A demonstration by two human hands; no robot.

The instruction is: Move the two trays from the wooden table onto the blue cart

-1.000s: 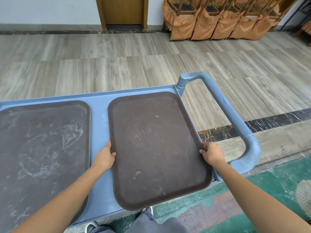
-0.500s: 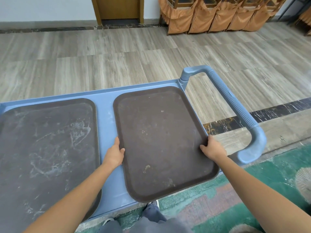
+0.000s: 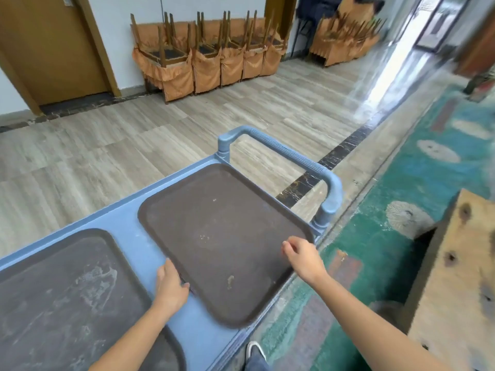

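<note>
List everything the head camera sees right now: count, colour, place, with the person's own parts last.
Trays: 2, dark brown; one on the blue cart's right half, one on its left half.
Cart: 1, blue; centre, handle at right.
Wooden table: 1, pale wood; right edge.
Stacked chairs: several, orange covers; against the far wall.
Door: 1, brown; top left.
Carpet: green, patterned; right.
Left hand: on the right tray's left edge.
Right hand: open, over its right edge.
Shoe: bottom centre.
</note>
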